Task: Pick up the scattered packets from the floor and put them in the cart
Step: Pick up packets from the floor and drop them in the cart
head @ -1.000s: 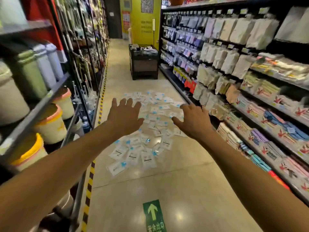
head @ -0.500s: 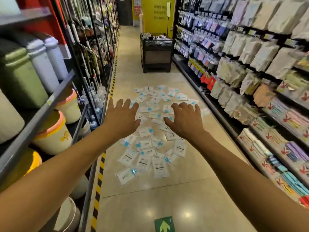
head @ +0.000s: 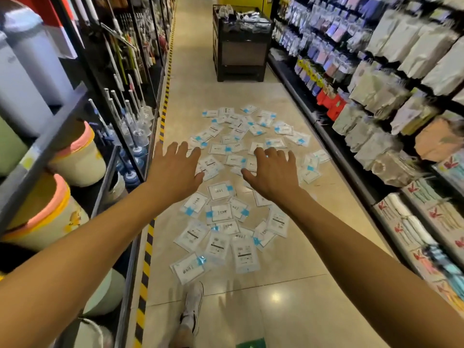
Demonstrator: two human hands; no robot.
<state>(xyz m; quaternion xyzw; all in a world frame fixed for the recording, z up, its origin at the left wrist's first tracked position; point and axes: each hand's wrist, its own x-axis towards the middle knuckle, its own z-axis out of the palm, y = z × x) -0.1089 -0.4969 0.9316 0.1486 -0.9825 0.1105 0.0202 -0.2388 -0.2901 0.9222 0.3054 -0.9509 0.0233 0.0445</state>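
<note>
Several clear packets with white labels and blue tabs point(head: 221, 212) lie scattered over the beige aisle floor, from just ahead of my foot to mid-aisle. My left hand point(head: 174, 169) and my right hand point(head: 273, 173) are stretched out above the pile, palms down, fingers spread, holding nothing. Beyond the packets, at the far end of the aisle, stands a dark cart point(head: 241, 46) with some goods heaped in its top.
Shelves line both sides: bins and mops point(head: 75, 156) on the left, hanging packaged goods point(head: 376, 96) on the right. A yellow-black striped strip point(head: 147, 259) runs along the left shelf base. My white shoe point(head: 193, 305) is on the floor below the pile.
The view has moved forward along the aisle; packets and cart appear nearer. Both hands stay outstretched and open, and a foot has come into view at the bottom.
</note>
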